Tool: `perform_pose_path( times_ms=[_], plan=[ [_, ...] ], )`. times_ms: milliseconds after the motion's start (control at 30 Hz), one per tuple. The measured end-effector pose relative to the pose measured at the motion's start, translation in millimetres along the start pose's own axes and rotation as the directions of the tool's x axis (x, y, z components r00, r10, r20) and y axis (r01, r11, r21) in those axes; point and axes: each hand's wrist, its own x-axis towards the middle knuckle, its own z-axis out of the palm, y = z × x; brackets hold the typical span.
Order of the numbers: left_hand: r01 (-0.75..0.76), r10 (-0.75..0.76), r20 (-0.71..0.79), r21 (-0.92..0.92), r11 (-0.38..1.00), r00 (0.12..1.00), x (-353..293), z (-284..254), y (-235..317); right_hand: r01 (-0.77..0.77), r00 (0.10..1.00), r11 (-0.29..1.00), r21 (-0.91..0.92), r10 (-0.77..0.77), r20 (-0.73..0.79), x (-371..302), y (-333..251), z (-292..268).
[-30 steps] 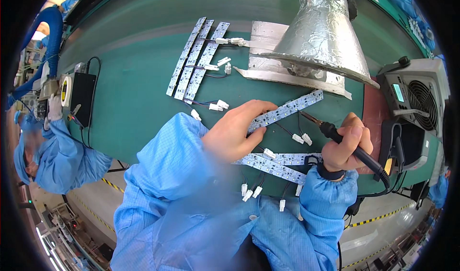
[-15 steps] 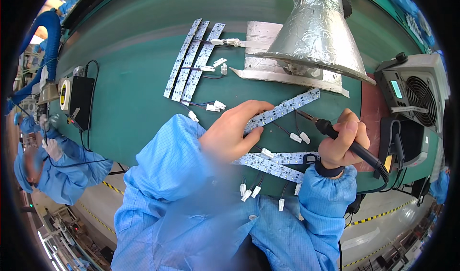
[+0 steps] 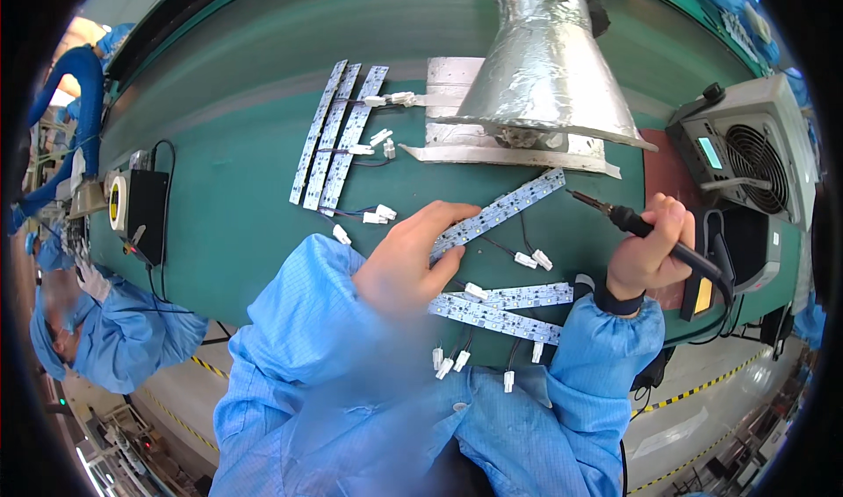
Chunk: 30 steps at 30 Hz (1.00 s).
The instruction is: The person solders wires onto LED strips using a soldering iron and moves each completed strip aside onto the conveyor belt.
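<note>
Away from the strip's lower edge slides the soldering iron (image 3: pixel 629 219), its tip now just beside the right end! Right hand (image 3: pixel 648 253) curls tightly around the handle; left hand (image 3: pixel 411 253) pinches the LED strip (image 3: pixel 502 212) by its near end, slanting over the green mat (image 3: pixel 233 198) (two white connectors (image 3: pixel 526 260) sit below).

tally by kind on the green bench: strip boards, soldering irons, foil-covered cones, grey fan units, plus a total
Strip boards: 6 in view (3 at upper left, 1 in the left hand, 2 crossed near the person)
Soldering iron: 1, in the right hand
Foil-covered cone: 1
Grey fan unit: 1
Total: 9
</note>
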Motion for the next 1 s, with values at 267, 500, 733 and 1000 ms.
perform_pose_path(
  times_ms=[267,500,733,1000],
  plan=[
    [0.045,-0.045,0.006,-0.005,0.999,0.999,0.3,3.6,1.2,-0.038,0.994,0.999,-0.012,0.039,0.097,-1.0,7.5,-3.5],
    [0.104,-0.104,0.002,-0.047,0.994,0.995,0.0,5.9,1.5,-0.044,0.994,0.999,-0.026,0.046,0.098,-0.5,9.9,-2.8],
    [0.113,-0.113,-0.003,-0.041,0.993,0.994,0.0,6.1,1.0,-0.028,0.994,0.999,-0.016,0.029,0.106,0.3,11.3,-1.8],
    [0.078,-0.078,0.029,0.001,0.997,0.997,0.5,5.6,-1.2,-0.019,0.994,1.000,-0.014,0.021,0.110,0.1,11.6,-2.5]
  ],
)
